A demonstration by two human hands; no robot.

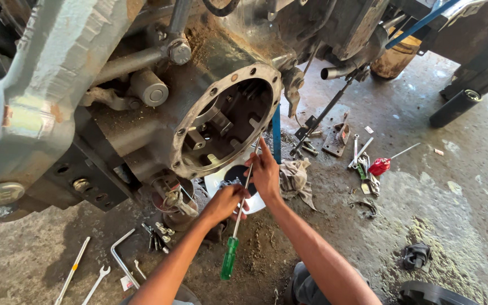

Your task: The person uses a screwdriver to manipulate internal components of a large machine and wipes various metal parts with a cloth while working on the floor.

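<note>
At the lower left of the frame, a bent L-shaped bar and 2 spanners lie on the oily floor. Centre frame, the left hand is clenched around the shaft of a green-handled screwdriver, handle hanging low, tip up at the round flanged opening of the grey housing. Just right, the right hand grips the shaft higher, forefinger extended. A dirty rag lies beside it; farther right, a red-handled screwdriver.
</note>
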